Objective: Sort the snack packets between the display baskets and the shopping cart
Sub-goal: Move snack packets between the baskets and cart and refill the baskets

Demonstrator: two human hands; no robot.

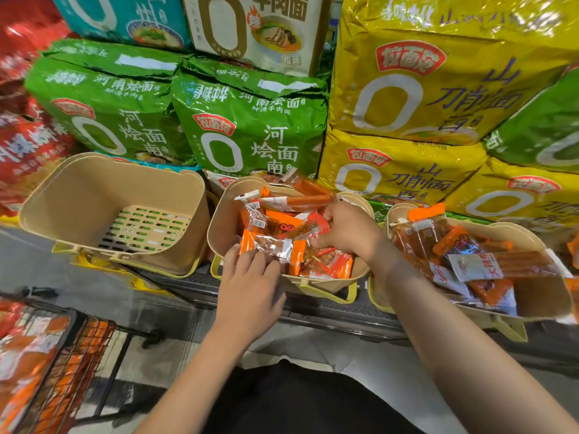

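Observation:
Three tan display baskets stand in a row on a low shelf. The left basket (94, 195) holds nothing. The middle basket (219, 227) is heaped with orange snack packets (282, 225). Both hands are inside it. My left hand (250, 277) pinches an orange-ended clear packet (271, 247) at the front of the pile. My right hand (347, 228) grips a bunch of packets (310, 227) at the pile's right side. The right basket (539, 296) also holds several orange packets (470, 258). The shopping cart (56, 364), a black wire one at lower left, carries orange packets.
Large green (250, 130) and yellow (423, 89) noodle multipacks are stacked behind the baskets, red packs (28, 145) at far left. Grey floor (175, 327) lies between cart and shelf.

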